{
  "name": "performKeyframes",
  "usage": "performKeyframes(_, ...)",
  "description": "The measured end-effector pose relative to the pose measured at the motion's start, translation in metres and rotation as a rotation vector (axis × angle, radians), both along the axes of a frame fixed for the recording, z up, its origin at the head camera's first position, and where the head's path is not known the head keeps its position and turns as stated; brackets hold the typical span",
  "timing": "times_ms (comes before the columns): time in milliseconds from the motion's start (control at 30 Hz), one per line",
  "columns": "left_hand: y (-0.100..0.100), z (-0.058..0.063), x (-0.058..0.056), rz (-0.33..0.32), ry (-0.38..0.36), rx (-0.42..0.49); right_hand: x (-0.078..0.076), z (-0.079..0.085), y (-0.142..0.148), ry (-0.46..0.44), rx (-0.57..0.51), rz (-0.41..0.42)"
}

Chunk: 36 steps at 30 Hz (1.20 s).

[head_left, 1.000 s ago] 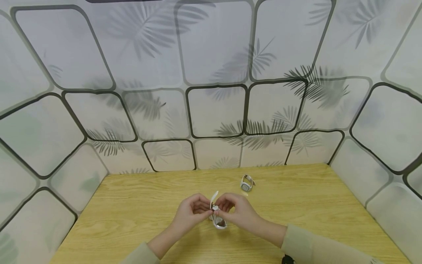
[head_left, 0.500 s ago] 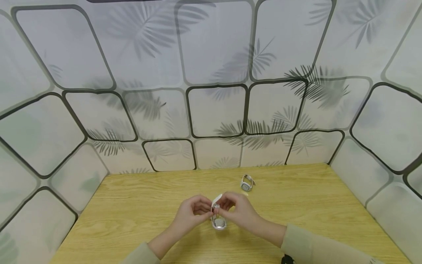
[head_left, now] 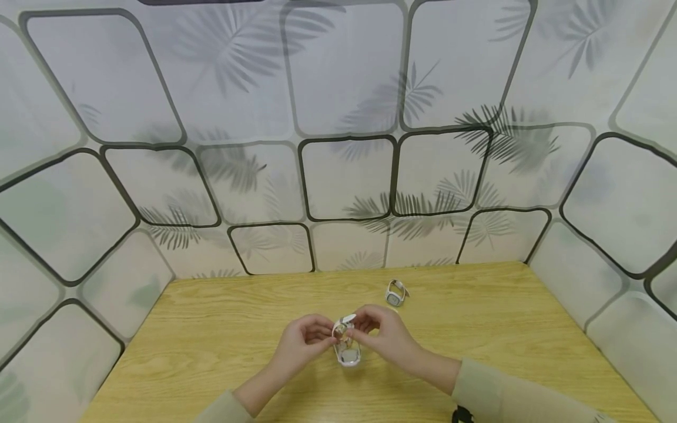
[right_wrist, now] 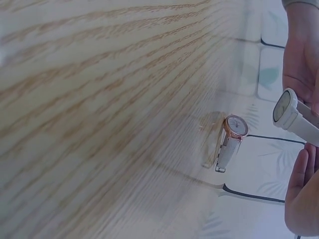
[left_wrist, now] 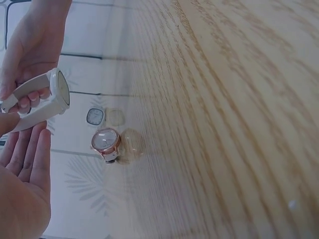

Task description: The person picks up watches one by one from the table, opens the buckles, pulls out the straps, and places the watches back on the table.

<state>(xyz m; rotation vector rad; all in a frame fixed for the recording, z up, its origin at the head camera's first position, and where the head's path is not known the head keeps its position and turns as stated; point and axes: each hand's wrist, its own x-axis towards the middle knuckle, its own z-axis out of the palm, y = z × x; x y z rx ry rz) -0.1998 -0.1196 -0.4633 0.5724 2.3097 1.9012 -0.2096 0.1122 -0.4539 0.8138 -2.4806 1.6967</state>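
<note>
A white wristwatch (head_left: 349, 356) with a round face hangs between both hands above the table, its face toward the person and its strap bent into a loop. My left hand (head_left: 297, 345) pinches one side of the strap between thumb and fingers. From the other side my right hand (head_left: 390, 338) grips the strap near its end with thumb and fingertips. In the left wrist view the strap (left_wrist: 37, 115) curves back from the case to the fingers, which partly hide where its ends meet.
Farther back on the wooden table (head_left: 222, 329) stands a white watch (head_left: 395, 294) with a squarish face. A rose-gold watch (left_wrist: 105, 140) with a pale strap also stands on the table beyond the hands. Patterned cloth walls (head_left: 349, 176) enclose the table.
The strap end that stood upright now bends over toward the right hand. The held watch has shifted slightly left and its face has turned more into view.
</note>
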Motion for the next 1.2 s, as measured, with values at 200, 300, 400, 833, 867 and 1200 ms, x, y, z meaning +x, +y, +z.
performKeyframes(200, -0.0007, 0.0007, 0.0000, 0.017, -0.014, 0.011, -0.0013, -0.0018, 0.0017, -0.001, -0.002, -0.013)
performKeyframes(300, -0.0006, 0.0009, -0.0004, 0.023, -0.019, 0.014, -0.0015, -0.0018, 0.0028, 0.019, -0.010, -0.011)
performKeyframes(400, -0.0003, 0.0016, -0.0007, 0.032, -0.019, 0.013, -0.0021, -0.0013, 0.0037, 0.039, -0.020, -0.007)
performKeyframes(833, -0.0037, 0.0011, 0.0001, 0.014, -0.029, 0.047, -0.0040, 0.0001, 0.0063, 0.026, -0.042, -0.033)
performKeyframes(867, -0.0037, 0.0008, -0.0001, 0.016, -0.027, 0.045, -0.0042, 0.0000, 0.0065, 0.024, -0.045, -0.035)
performKeyframes(1200, -0.0054, 0.0006, -0.0003, 0.024, -0.001, 0.046, -0.0048, 0.0003, 0.0088, -0.006, -0.061, -0.047)
